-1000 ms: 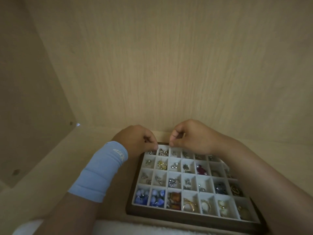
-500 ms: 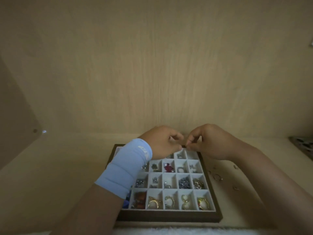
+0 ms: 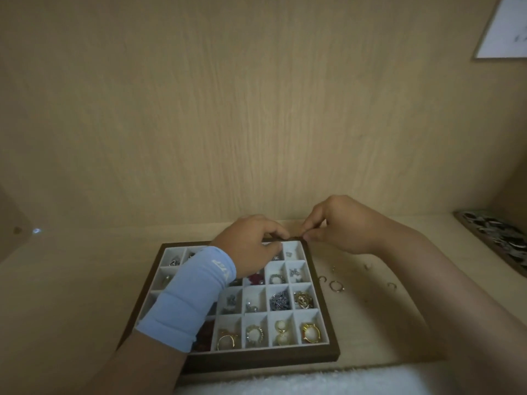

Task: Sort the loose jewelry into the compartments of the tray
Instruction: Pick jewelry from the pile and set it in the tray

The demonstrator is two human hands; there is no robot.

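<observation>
A dark wooden tray (image 3: 322,357) with white compartments lies on the pale shelf, holding rings, earrings and charms. My left hand (image 3: 251,243), with a light blue wristband, hovers over the tray's far right part. My right hand (image 3: 342,226) is just beyond the tray's far right corner. The fingertips of both hands meet there and pinch a tiny piece too small to make out. Several loose gold rings (image 3: 335,286) lie on the shelf right of the tray.
A second tray (image 3: 496,240) with dark and white pieces sits at the far right edge. A wooden back wall rises close behind the hands. White fabric (image 3: 313,383) lies along the near edge. A framed sheet (image 3: 504,29) hangs top right.
The view has swung left to right, so the tray sits more central. Both hands shifted from the tray's far left to its far right corner, fingertips still together.
</observation>
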